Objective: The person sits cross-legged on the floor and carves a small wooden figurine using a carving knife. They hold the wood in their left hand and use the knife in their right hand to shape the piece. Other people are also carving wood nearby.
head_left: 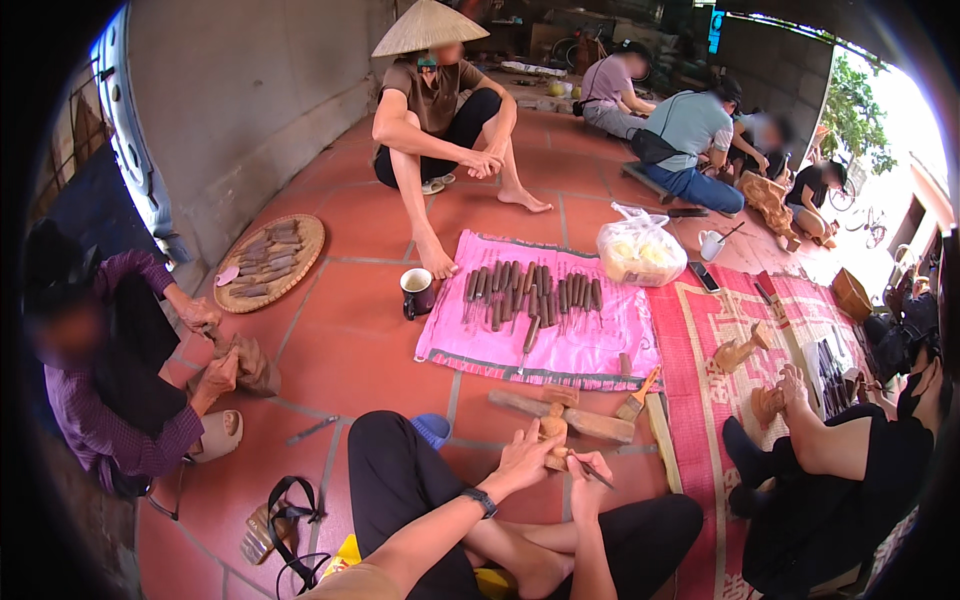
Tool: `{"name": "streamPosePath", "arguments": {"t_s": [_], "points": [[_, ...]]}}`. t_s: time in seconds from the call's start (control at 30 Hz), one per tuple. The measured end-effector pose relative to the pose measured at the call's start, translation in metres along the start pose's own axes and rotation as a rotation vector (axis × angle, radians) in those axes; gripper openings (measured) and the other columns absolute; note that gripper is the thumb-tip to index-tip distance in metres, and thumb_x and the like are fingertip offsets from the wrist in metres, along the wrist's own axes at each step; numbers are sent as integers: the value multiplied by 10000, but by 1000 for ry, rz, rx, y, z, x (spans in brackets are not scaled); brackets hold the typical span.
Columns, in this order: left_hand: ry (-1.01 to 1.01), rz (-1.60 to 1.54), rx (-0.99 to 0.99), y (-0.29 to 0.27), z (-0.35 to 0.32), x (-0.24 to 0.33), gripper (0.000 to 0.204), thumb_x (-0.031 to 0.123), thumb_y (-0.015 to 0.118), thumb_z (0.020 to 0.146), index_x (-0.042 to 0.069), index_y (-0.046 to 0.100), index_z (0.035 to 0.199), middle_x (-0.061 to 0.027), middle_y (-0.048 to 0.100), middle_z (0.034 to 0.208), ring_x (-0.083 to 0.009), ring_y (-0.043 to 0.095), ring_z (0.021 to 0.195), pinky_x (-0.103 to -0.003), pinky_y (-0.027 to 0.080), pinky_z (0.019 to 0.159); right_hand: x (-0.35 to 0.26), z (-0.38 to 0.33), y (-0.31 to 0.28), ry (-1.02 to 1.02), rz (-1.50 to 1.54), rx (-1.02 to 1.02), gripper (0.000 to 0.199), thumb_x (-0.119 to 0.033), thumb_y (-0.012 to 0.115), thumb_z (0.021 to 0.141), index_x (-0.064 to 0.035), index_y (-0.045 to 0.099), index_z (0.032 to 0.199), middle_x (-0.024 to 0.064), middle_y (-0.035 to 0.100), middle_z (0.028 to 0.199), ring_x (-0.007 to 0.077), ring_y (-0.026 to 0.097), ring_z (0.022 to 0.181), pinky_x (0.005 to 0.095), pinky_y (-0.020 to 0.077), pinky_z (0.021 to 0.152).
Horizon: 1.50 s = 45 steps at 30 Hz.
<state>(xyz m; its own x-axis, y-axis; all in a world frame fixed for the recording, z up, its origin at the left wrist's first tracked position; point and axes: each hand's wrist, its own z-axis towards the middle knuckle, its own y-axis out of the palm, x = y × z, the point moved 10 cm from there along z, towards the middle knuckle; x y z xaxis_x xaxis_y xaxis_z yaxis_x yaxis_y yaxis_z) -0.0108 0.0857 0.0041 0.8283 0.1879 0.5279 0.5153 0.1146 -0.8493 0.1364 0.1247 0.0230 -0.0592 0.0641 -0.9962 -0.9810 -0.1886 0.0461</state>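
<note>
Above my crossed legs, my left hand (524,456) is closed around a small carved wooden figure (553,427), whose rounded upper part shows past the fingers. My right hand (588,487) grips a slim dark carving tool (597,473) beside the figure's lower end; its exact contact is too small to make out. Just beyond lie a wooden mallet (610,427) and a flat brush (633,403). A pink cloth (450,340) farther off bears many carving tools (540,285) with brown handles, laid in rows.
A dark mug (417,295) and a bag of food (641,250) flank the cloth. At left stands a round woven tray (312,240) with wooden pieces. A seated person (120,400) works wood at left; another in a conical hat (430,110) sits ahead. A red mat (690,400) covers the right.
</note>
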Motion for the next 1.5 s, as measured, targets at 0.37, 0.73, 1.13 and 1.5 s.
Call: {"name": "streamPosePath", "arguments": {"t_s": [0.37, 0.73, 1.13, 1.5], "points": [[2, 25, 11, 4, 0, -2, 772, 199, 798, 730, 404, 520, 1420, -282, 336, 1536, -444, 542, 1115, -478, 557, 876, -4, 1, 4, -142, -303, -43, 100, 58, 710, 829, 26, 617, 814, 99, 641, 784, 142, 635, 750, 290, 526, 715], [9, 36, -16, 1, 1, -1, 722, 223, 802, 742, 370, 542, 1400, -305, 344, 1517, -461, 547, 1116, -476, 562, 867, -15, -1, 20, -209, -250, -109, 138, 125, 711, 795, 54, 593, 798, 90, 591, 788, 108, 614, 805, 282, 530, 878], [-18, 13, -17, 7, 1, -6, 804, 196, 805, 708, 428, 516, 1421, -264, 323, 1557, -427, 538, 1139, -476, 546, 908, -15, 1, 16, -155, -262, -108, 174, 68, 702, 839, 19, 547, 776, 67, 628, 792, 110, 630, 814, 254, 506, 726], [-22, 34, -29, 8, 3, -6, 746, 238, 818, 715, 362, 554, 1401, -300, 343, 1526, -442, 543, 1135, -458, 546, 905, 24, 6, -7, 11, -133, -14, 156, 89, 710, 818, 21, 570, 813, 75, 617, 823, 141, 649, 845, 272, 508, 755]]}}
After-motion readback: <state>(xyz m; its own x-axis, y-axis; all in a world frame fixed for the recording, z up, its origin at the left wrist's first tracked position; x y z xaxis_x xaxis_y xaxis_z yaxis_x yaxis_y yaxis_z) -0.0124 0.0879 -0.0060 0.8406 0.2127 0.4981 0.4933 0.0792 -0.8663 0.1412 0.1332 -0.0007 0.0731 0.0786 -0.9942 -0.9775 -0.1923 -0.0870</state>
